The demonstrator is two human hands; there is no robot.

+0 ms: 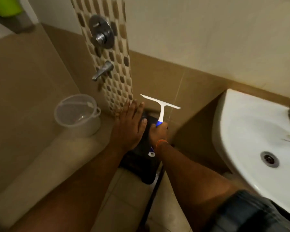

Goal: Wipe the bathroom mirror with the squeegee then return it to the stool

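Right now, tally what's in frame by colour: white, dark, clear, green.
White: 2, squeegee held by the right hand, sink
Dark: 1, stool under the open left hand
Clear: 1, bucket
Green: 1, blurred container at top left
Total: 5

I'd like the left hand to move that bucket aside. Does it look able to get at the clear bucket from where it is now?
Probably yes. The left hand is open with straight fingers and holds nothing, and the clear bucket sits on the ledge just to its left, with nothing between them. The right hand grips the squeegee on the other side.
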